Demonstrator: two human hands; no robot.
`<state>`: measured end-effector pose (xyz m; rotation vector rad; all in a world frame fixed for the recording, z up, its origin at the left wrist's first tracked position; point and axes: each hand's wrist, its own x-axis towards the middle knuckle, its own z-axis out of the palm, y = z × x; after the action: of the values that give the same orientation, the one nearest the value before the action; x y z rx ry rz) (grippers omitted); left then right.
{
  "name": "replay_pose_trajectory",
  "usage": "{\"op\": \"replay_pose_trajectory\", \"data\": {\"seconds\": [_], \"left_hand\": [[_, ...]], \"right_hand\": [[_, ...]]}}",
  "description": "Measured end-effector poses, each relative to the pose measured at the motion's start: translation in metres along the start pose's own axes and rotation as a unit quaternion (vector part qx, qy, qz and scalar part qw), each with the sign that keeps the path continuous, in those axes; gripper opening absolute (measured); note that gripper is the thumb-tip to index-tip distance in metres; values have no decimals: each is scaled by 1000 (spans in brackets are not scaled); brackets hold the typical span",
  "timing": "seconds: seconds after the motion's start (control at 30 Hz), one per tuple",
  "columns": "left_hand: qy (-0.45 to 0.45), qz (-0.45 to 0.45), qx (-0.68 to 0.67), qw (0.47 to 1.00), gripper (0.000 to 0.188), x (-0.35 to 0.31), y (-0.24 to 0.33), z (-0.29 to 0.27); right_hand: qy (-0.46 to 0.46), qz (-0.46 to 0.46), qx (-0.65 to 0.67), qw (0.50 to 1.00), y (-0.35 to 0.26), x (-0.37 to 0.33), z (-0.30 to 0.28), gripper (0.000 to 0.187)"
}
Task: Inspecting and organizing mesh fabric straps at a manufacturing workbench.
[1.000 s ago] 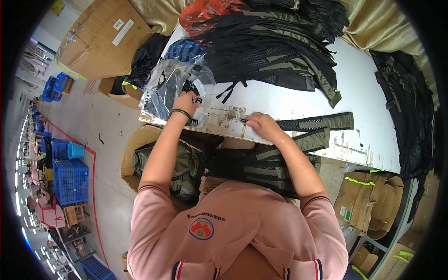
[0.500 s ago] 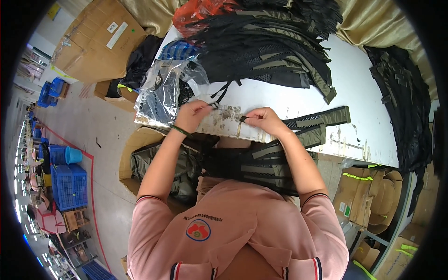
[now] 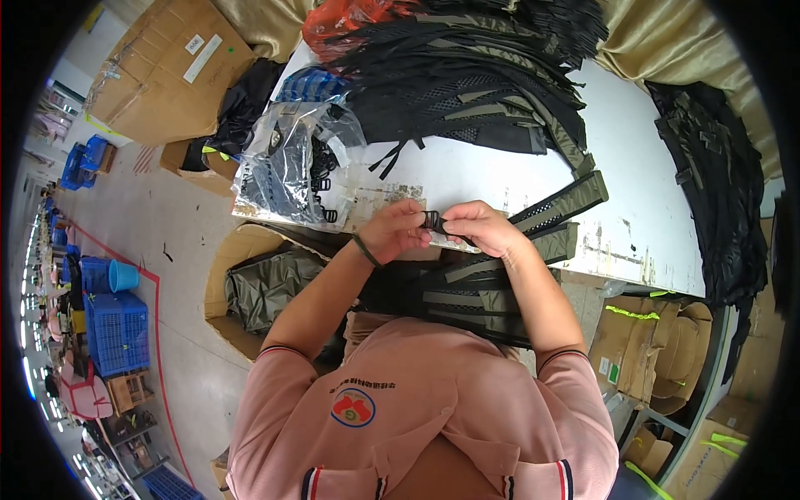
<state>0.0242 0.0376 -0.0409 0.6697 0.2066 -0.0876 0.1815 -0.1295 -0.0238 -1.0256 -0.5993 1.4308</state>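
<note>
Black buckle [image 3: 431,219] is right up between both hands now, held just above the near edge of the white worktop [image 3: 508,177]. Biggest change: a second ago the left hand [image 3: 398,231] was over at the clear plastic bag [image 3: 287,154], and half a second ago it was partway back with a small piece in its fingers. Now it's come all the way across and the two hands nearly touch. Left fingers are pinching the buckle, thumb on top. Right hand [image 3: 482,227] has thumb and fingertips pressed together on a dark strap end [image 3: 445,225], pretty much where it was, so it looks like the left did most of the travelling. What that means, as far as I can judge: buckle and strap end are now together at the fingertips, but whether the webbing is through the slot I honestly can't tell, too small and too covered. More loose buckles [image 3: 323,183] sit by the bag, the olive-and-black padded strap [image 3: 554,204] lies off to the right past the right hand, and there's a big heap of similar straps [image 3: 467,92] toward the back.
</note>
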Motion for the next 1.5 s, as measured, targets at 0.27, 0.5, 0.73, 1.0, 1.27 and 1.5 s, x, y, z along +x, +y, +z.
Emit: {"op": "replay_pose_trajectory", "data": {"seconds": [0.27, 0.5, 0.73, 1.0, 1.27, 1.5], "left_hand": [[-30, -48, 2, 998, 12, 4, -7, -7], [-76, -33, -92, 992, 17, 6, -19, -9], [-96, 19, -119, 988, 18, 15, -31, -6], [20, 43, -91, 995, 7, 15, -28, 5], [64, 10, 12, 998, 9, 13, -19, 2], [76, 89, -11, 993, 10, 12, -14, 38]], "right_hand": [[13, -23, -224, 974, -11, -7, 20, 9], [132, -207, -376, 893, -1, -8, 36, 8], [238, -238, -378, 863, 13, -4, 48, 6], [216, -162, -350, 897, 5, -12, 47, 9], [149, -114, -170, 967, 5, -15, 31, 9], [183, -299, -488, 800, -12, -15, 39, 17]]}}
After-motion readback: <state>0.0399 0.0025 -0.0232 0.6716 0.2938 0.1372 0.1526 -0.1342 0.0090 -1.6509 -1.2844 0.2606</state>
